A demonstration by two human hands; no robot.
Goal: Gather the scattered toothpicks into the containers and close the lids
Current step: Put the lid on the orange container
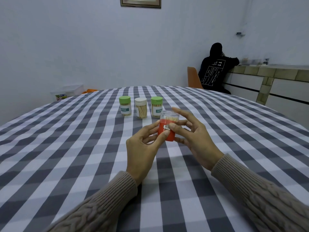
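A red toothpick container (167, 131) with a clear lid on top is held upright just above the checked tablecloth (83, 148). My left hand (143, 148) pinches its lower left side with thumb and fingertips. My right hand (192, 136) grips its right side, thumb on the label, index finger reaching past the clear lid. Toothpick tips show through the lid. Behind it stand three closed jars of toothpicks in a row: a green-lidded jar (125, 106), a white-lidded jar (141, 108) and another green-lidded jar (156, 106). No loose toothpicks show on the cloth.
A person in a dark hoodie (215, 69) sits on an orange chair (194, 77) at the far right, leaning on a tiled counter (267, 69). A clear plastic box (68, 92) lies beyond the table's far left edge.
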